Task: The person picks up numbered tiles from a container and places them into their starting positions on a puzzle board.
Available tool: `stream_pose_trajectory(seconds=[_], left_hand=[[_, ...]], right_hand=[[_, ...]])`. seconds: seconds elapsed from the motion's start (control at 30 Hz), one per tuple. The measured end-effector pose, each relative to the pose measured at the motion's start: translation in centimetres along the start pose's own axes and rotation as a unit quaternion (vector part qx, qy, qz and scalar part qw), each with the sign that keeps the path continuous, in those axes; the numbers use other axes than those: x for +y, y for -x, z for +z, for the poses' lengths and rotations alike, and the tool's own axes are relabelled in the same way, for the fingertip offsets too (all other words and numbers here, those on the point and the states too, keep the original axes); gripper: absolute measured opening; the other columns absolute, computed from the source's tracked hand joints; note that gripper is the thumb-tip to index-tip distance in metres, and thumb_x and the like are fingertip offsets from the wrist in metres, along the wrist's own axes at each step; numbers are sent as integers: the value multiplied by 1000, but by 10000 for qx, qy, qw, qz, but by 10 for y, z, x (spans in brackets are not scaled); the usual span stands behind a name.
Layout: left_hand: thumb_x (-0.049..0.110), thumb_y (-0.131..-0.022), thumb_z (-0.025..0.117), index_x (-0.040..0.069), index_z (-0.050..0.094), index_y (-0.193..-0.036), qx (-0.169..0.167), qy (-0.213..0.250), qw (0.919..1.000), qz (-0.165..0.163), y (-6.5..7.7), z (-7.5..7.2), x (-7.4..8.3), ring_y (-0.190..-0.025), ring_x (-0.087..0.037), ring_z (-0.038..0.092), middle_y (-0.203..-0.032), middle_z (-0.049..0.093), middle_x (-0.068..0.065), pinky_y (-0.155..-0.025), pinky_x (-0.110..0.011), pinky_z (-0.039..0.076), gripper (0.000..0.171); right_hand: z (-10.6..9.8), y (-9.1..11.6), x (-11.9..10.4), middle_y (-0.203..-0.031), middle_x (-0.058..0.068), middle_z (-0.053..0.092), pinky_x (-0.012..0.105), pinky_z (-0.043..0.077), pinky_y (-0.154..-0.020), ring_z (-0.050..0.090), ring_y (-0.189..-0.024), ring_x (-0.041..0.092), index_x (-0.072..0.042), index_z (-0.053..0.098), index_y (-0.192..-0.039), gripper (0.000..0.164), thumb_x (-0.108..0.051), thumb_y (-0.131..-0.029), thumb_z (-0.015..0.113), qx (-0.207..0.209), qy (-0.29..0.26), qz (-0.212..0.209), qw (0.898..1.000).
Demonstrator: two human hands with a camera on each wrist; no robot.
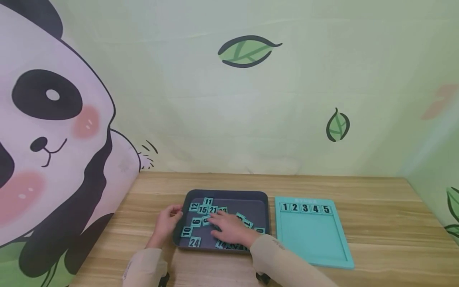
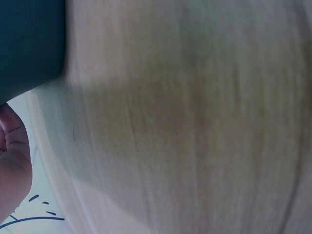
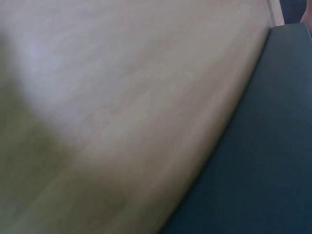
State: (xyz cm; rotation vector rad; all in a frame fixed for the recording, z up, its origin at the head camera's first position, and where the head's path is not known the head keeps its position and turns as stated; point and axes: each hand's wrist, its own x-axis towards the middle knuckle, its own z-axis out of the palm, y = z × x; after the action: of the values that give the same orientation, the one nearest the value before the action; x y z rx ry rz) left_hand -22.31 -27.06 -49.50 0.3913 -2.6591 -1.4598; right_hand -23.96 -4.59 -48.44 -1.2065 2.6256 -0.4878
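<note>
A dark tray [image 1: 229, 194] holds several number tiles, among them 24 [image 1: 195, 242], 10 [image 1: 186, 231], 15 [image 1: 203, 209] and 11 [image 1: 208, 201]. My left hand [image 1: 166, 223] grips the tray's left rim with its thumb and fingers. In the left wrist view, part of that hand [image 2: 13, 161] shows below the tray's corner. My right hand [image 1: 231, 228] reaches into the tray, fingers spread over the tiles near 21 [image 1: 213, 210] and covering some of them. Right of the tray lies a turquoise board [image 1: 312, 239] with tiles 1 to 5 in its top row.
Tray and board rest side by side on a wooden table [image 1: 387, 223]. Behind the table hangs a pale green backdrop [image 1: 179, 99] printed with leaves and a panda [image 1: 46, 131]. The tray's side wall [image 3: 248, 146] fills the right of the right wrist view.
</note>
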Motion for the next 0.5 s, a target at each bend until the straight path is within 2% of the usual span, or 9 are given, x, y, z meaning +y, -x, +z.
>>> stream_pose_trajectory(seconds=[0.3,0.5], left_hand=[[7,-86,50,-2,54,-113,-4,-26,9999,-137,0,0,0,-99,-29,53,-105,58,-19,-85,-41,45,28],[7,-87,49,-2,53,-114,-55,-26,9998,-183,0,0,1,-100,-29,52,-107,57,-19,-85,-41,45,29]], right_hand=[[3,-5,-4,-137,3,41,47,34,-99,33,-128,25,-16,46,-129,42,-28,-88,48,65,197,120,9997],[2,-5,-4,-124,2,54,42,39,-95,45,-118,23,-14,53,-122,39,-22,-84,54,490,138,16,9987]])
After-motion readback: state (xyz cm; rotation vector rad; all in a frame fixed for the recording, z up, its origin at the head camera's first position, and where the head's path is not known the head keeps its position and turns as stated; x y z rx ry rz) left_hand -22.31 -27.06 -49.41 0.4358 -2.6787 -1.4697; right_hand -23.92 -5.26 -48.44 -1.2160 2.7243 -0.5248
